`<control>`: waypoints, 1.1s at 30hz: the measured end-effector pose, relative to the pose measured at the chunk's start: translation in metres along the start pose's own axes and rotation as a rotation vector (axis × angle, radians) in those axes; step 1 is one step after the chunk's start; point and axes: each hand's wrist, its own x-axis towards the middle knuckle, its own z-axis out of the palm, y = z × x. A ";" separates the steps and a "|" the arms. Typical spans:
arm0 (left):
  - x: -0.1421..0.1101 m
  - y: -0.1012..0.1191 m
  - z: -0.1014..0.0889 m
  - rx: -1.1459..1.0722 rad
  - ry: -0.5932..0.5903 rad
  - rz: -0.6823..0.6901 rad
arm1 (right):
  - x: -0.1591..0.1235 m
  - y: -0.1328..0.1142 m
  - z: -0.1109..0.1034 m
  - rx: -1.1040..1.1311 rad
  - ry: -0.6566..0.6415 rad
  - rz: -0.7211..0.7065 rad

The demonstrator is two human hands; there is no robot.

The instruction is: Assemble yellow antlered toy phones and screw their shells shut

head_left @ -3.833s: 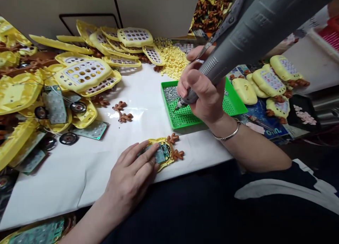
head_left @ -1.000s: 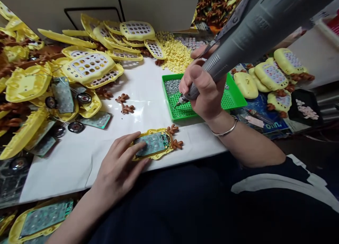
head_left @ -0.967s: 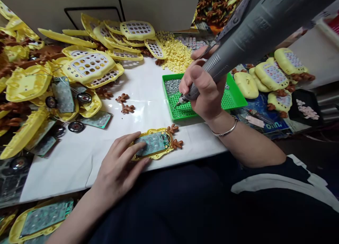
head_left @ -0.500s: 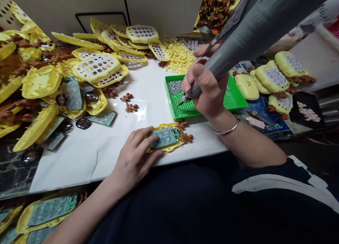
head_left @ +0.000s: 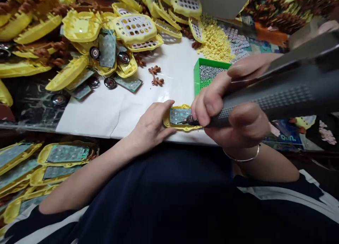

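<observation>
A yellow toy shell (head_left: 178,117) with a green circuit board in it lies at the near edge of the white table (head_left: 106,109). My left hand (head_left: 150,125) rests on the shell's left end, fingers curled against it. My right hand (head_left: 233,111) is wrapped round a grey electric screwdriver (head_left: 278,92). The driver's tip touches the circuit board. Behind it stands a green tray (head_left: 198,72) with small silver screws in its far corner.
Yellow toy shells (head_left: 132,26), circuit boards and small speakers are heaped at the left and back. Two brown antler pieces (head_left: 156,76) lie loose on the table. A pile of small yellow buttons (head_left: 215,44) sits at the back. More board-fitted shells (head_left: 63,155) are stacked below left.
My right hand has brought the screwdriver from over the green tray down to the circuit board. The camera has tilted down and nearer. My left hand stays on the shell.
</observation>
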 end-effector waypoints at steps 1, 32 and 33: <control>0.000 -0.001 0.001 -0.006 0.007 0.003 | -0.001 0.003 0.003 -0.011 -0.003 0.024; -0.003 -0.005 0.007 0.026 0.070 0.084 | 0.000 0.024 0.006 -0.098 -0.187 0.099; -0.003 -0.005 0.007 0.032 0.060 0.071 | 0.000 0.025 0.006 -0.101 -0.192 0.096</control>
